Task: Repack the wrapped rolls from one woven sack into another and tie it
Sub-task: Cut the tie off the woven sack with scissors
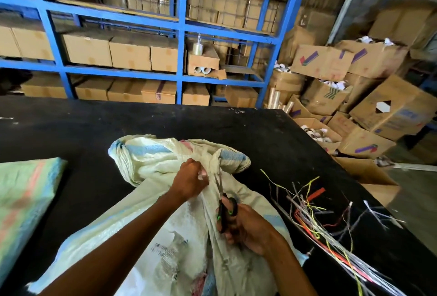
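Table (94,125): a black top is seen across the near and middle ground, speckled with pale bits.
Strips (316,208): a loose bundle of thin plastic strips, white, yellow, red and grey, is spread on the table at the near right.
Shelving (181,35): a blue metal rack is set beyond the table's far edge.
Closed cartons (130,55): plain brown boxes are ranged in rows on the rack's shelves.
Tape rolls (197,47): clear rolls are stood on a small opened carton on a middle shelf.
Open cartons (369,106): printed boxes are heaped on the floor at the far right, several filled with white rolls.
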`<action>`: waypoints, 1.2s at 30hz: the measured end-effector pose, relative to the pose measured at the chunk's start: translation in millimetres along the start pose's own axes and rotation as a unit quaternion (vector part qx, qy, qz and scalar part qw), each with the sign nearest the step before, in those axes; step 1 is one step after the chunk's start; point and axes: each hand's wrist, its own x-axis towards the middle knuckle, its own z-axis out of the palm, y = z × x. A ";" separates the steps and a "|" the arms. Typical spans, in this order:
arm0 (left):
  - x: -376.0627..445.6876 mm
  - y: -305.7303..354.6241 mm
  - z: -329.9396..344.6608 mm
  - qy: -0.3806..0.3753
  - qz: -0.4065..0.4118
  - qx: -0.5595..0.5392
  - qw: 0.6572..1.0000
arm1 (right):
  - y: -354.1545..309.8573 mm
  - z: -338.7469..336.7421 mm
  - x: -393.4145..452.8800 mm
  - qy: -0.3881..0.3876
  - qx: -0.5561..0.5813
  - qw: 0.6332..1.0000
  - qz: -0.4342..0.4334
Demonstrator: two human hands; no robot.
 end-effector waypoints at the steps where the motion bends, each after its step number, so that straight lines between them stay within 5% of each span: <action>1: 2.2 -1.1 -2.0 -0.010 -0.014 -0.022 1.000 | -0.2 -1.0 -0.9 -0.008 -0.002 1.000 -0.002; 10: -10.6 -5.8 -0.3 0.044 -0.025 -0.153 0.987 | 2.8 1.7 7.6 -0.010 -0.030 0.999 -0.039; 17: -31.7 -16.6 5.5 0.090 0.044 -0.262 0.960 | 0.5 3.1 15.8 0.018 -0.056 0.996 -0.066; 30: -28.1 -8.3 11.6 0.107 0.035 -0.172 0.979 | -6.1 -11.2 -11.7 0.010 -0.083 0.996 -0.041; 33: -21.8 2.6 16.7 0.103 0.003 -0.121 0.987 | -4.6 -35.5 -21.1 0.087 -0.060 0.992 -0.067; 36: -18.6 17.0 31.6 0.080 -0.034 -0.071 0.994 | 10.7 -86.1 -29.7 0.242 -0.019 0.966 -0.090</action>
